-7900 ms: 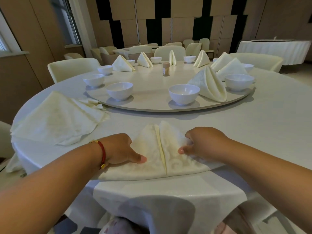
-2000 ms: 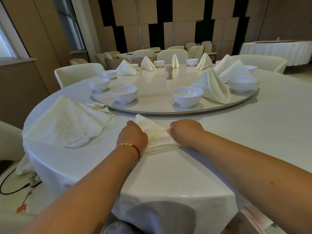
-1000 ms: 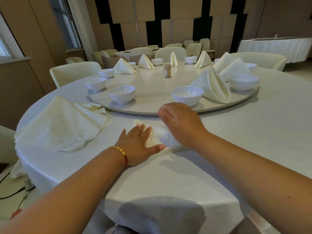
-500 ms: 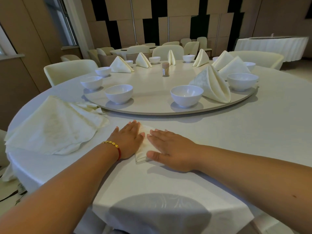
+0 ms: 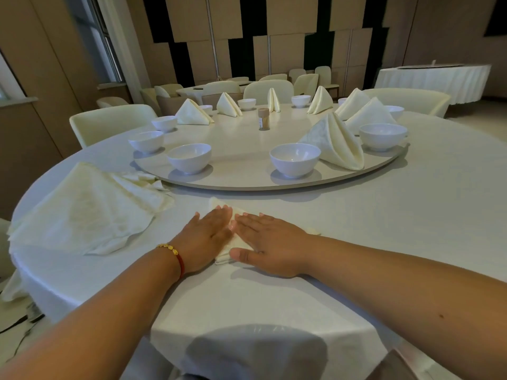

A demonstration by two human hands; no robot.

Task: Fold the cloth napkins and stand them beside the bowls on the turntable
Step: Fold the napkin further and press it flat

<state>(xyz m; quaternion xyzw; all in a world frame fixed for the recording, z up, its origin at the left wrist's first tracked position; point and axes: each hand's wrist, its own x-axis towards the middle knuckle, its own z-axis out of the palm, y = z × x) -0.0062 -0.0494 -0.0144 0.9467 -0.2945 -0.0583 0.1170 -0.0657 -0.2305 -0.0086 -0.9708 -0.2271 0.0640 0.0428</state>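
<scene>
A cream cloth napkin (image 5: 236, 244), folded small, lies flat on the tablecloth just in front of the turntable (image 5: 236, 165). My left hand (image 5: 204, 238) and my right hand (image 5: 270, 242) press on it side by side with straight fingers, hiding most of it. On the turntable stand several white bowls, the nearest two at the front (image 5: 295, 163) and front left (image 5: 189, 157). Several folded napkins stand beside the far and right bowls, the nearest one (image 5: 336, 145) at the right.
A pile of unfolded napkins (image 5: 87, 209) lies on the table to my left. A small brown holder (image 5: 264, 119) stands at the turntable's middle. Cream chairs ring the table's far side, and the table edge (image 5: 247, 327) is close in front of me.
The wide napkin was folded down to a small shape and shifted toward the turntable. My hands went from gripping its edges to pressing it flat; in the last half second they barely moved.
</scene>
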